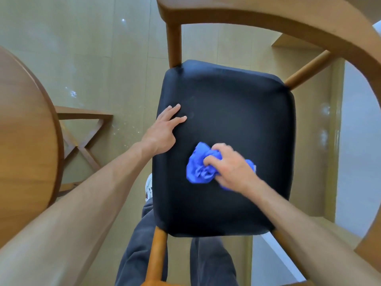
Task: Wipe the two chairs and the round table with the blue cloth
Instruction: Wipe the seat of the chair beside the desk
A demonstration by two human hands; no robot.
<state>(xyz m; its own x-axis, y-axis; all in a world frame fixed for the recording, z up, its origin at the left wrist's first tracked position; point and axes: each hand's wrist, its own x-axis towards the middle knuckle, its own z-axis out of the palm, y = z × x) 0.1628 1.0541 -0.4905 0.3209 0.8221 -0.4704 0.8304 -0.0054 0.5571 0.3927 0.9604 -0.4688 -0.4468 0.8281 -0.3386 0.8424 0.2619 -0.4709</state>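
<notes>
Forearms fill the lower corners of the frame, the left one crossing the lower left and the right one the lower right, both reaching toward the chair seat.

At the left edge of the frame stands the round wooden counter (pixel 24 131), with its crossed base visible beside it on the floor (pixel 103 58). It is well apart from both hands.

Left of centre, the left hand (pixel 162 129) rests on the left border of the black seat (pixel 237 104). Its fingers (pixel 175 109) lie straight and slightly spread, flat on the upholstery, holding nothing. This appears to brace the chair (pixel 268 15).

Centre frame, the blue cloth (pixel 199 168) lies bunched on the lower middle of the seat. The right hand (pixel 231 166) covers its right part, fingers curled down into the folds and gripping the bundle. The hand is slightly blurred.

Handling assessment: the cloth appears light, soft and fully pliable, so it will bunch and fold under any grip. Gathering it into the palm, as shown, should keep loose corners from trailing. Downward pressure through the palm is likely needed to keep it in contact with the seat. The padded seat probably yields slightly under load.

At the upper right of the frame, the curved wooden backrest and its spindles arch over the seat. Judging by position, the current step is wiping this seat; the wooden frame and the counter probably remain.
</notes>
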